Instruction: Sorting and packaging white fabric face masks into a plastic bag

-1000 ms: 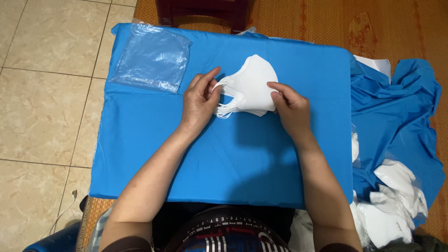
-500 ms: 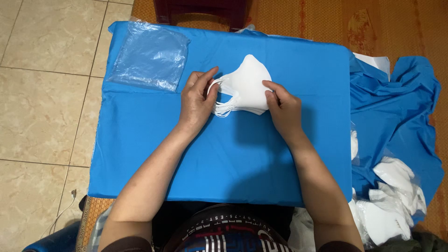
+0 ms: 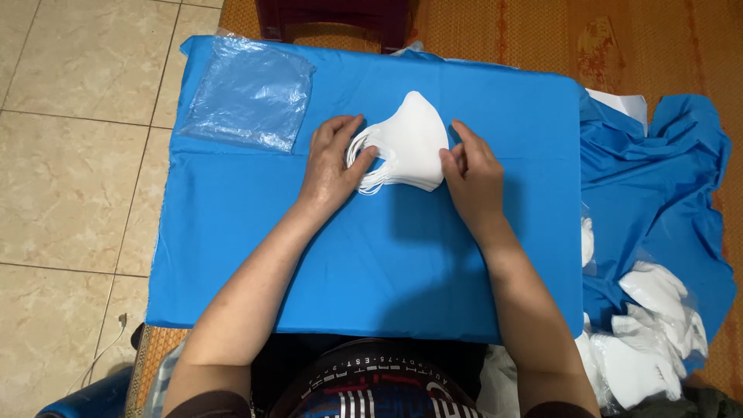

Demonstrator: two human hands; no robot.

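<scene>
A small stack of white folded face masks (image 3: 410,143) lies on the blue cloth-covered table (image 3: 371,263). My left hand (image 3: 331,161) rests flat at the stack's left side, fingers over the ear loops. My right hand (image 3: 474,174) sits at the stack's right edge, fingertips touching the masks. Both hands press against the stack from its two sides; neither lifts it.
A pile of clear plastic bags (image 3: 251,93) lies at the table's far left corner. To the right, loose blue cloth (image 3: 658,178) hangs over more white masks (image 3: 650,325). A dark chair (image 3: 333,15) stands beyond the table. Tiled floor lies to the left.
My right hand slid off the top of the mask stack to its right edge. My left hand stayed at the left side. The stack shifted little.
</scene>
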